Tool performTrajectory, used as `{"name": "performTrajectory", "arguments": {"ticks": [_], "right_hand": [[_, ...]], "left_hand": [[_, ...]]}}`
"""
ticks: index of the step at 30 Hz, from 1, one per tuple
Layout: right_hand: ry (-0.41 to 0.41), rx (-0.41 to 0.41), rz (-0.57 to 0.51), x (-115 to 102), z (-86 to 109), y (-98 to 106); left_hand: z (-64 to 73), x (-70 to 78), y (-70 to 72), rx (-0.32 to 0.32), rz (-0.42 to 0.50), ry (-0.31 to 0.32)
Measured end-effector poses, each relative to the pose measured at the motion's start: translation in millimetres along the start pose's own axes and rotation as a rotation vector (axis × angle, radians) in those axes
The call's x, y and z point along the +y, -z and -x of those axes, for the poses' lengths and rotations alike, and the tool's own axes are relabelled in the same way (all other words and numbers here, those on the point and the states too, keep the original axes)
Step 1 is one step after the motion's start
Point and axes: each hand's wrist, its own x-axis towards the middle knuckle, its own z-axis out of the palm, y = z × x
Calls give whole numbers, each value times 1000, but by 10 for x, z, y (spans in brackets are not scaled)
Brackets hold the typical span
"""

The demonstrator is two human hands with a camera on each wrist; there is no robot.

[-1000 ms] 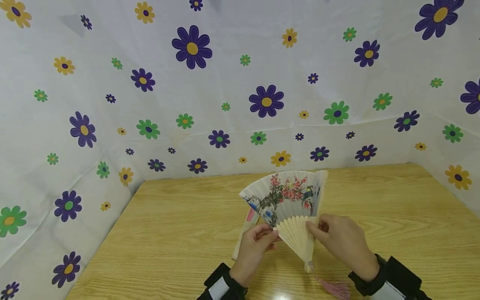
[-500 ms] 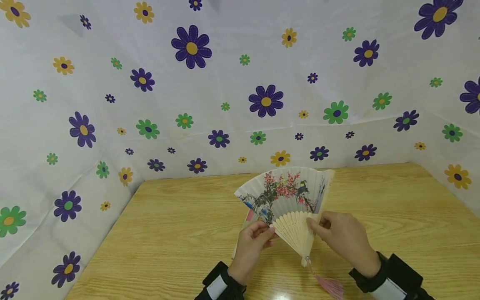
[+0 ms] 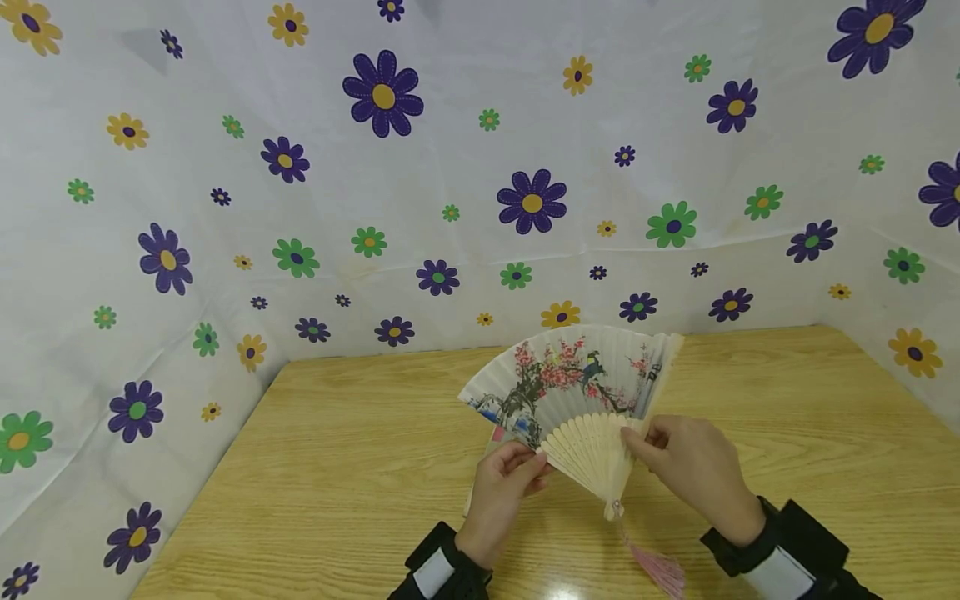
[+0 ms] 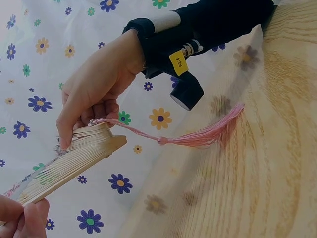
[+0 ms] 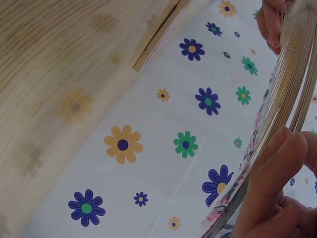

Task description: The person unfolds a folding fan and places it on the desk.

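Note:
A folding fan [image 3: 570, 375] with pink blossoms and a bird printed on white cloth is spread part way above the table. Its pale slats narrow to a pivot at the bottom, from which a pink tassel [image 3: 658, 570] hangs. My left hand [image 3: 501, 492] pinches the left outer rib between thumb and fingers. On the other side, my right hand [image 3: 693, 475] pinches the right slats, thumb on the front. In the left wrist view the fan's slats [image 4: 74, 163] appear edge-on between both hands.
A second, folded fan [image 3: 480, 467] with a pink patch lies on the wooden table [image 3: 360, 450], partly hidden behind my left hand. White flowered cloth [image 3: 450, 158] walls the back and sides.
The fan has spread wider, its left edge going left and its right edge going right. It has risen slightly, and its pivot and tassel have shifted up.

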Motion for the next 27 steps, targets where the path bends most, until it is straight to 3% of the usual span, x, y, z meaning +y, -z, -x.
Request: {"name": "performTrajectory", "arguments": {"ticks": [15, 23, 27], "right_hand": [[-30, 15, -38, 42, -40, 61], [-65, 11, -71, 62, -62, 97], [-111, -35, -155, 83, -77, 107]], "left_hand": [[8, -7, 4, -5, 20, -8], [8, -6, -8, 22, 50, -22], [1, -7, -5, 34, 68, -11]]}}
